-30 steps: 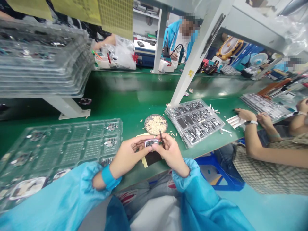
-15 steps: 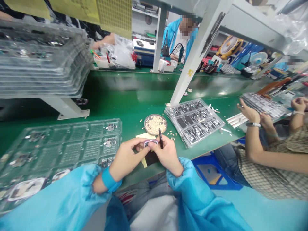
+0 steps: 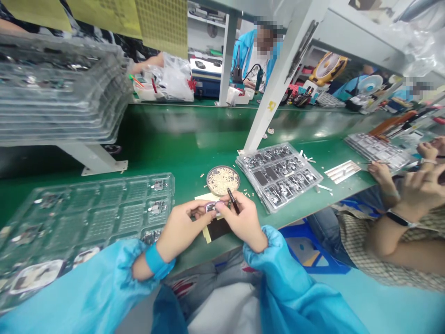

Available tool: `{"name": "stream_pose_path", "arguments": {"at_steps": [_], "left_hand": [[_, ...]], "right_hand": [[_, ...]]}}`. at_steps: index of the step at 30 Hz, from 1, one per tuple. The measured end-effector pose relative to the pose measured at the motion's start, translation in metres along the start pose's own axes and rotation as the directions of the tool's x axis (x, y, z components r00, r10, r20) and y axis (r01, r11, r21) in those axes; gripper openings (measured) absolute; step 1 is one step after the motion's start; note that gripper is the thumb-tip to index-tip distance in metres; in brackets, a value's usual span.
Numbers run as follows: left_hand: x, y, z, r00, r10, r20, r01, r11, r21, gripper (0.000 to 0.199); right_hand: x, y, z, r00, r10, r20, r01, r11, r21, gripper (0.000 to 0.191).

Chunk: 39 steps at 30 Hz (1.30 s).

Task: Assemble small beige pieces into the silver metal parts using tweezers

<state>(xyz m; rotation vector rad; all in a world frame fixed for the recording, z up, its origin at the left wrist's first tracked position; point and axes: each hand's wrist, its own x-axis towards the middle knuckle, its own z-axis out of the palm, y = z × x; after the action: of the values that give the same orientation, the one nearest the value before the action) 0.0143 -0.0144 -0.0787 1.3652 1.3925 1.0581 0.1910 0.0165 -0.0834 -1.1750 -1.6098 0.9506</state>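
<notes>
In the middle of the view, my left hand (image 3: 187, 225) is closed round the edge of a small purple-rimmed casing (image 3: 210, 208) with dark parts inside. My right hand (image 3: 243, 218) meets it from the other side, thumb pressed on or close to the casing. Black tweezers (image 3: 232, 200) with white lettering stick up from between the fingers of that hand; their tips are hidden. Under both hands lies a dark pad (image 3: 217, 230) with pale yellow paper (image 3: 205, 197). Just beyond is a round dish (image 3: 223, 168) of tiny cream-coloured pieces, some scattered beside it.
A clear compartment tray (image 3: 118, 183) with several small circuit parts lies left. Stacked trays (image 3: 285, 183) of parts sit right, by a slanted white post (image 3: 269, 109). A tall tray stack (image 3: 66, 116) rests on a shelf upper left. A co-worker's hands (image 3: 417, 190) are at far right.
The casing has tilted and shifted slightly left in my fingers. My right hand has turned a little, and the tweezers lean more to the left. The neighbour's raised hand has moved right, toward their body.
</notes>
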Motion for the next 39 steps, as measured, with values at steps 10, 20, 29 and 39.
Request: {"name": "stream_pose_path", "arguments": {"at_steps": [10, 20, 29, 39], "left_hand": [[0.001, 0.008, 0.000, 0.988, 0.149, -0.050, -0.139, 0.978, 0.158, 0.022], [0.001, 0.007, 0.002, 0.986, 0.152, -0.062, -0.139, 0.974, 0.179, 0.021], [0.002, 0.007, 0.001, 0.977, 0.212, -0.032, -0.200, 0.955, 0.219, 0.015], [0.003, -0.001, 0.000, 0.995, 0.104, -0.009, -0.100, 0.974, 0.202, 0.027]], "right_hand": [[0.018, -0.017, -0.026, 0.955, -0.269, 0.127, 0.278, 0.958, -0.063, 0.014], [0.018, -0.009, -0.029, 0.877, -0.368, 0.310, 0.425, 0.894, -0.139, 0.015], [0.021, -0.007, -0.028, 0.862, -0.333, 0.382, 0.413, 0.899, -0.149, 0.007], [0.065, -0.001, -0.039, 0.965, -0.223, 0.141, 0.261, 0.884, -0.388, 0.014]]}}
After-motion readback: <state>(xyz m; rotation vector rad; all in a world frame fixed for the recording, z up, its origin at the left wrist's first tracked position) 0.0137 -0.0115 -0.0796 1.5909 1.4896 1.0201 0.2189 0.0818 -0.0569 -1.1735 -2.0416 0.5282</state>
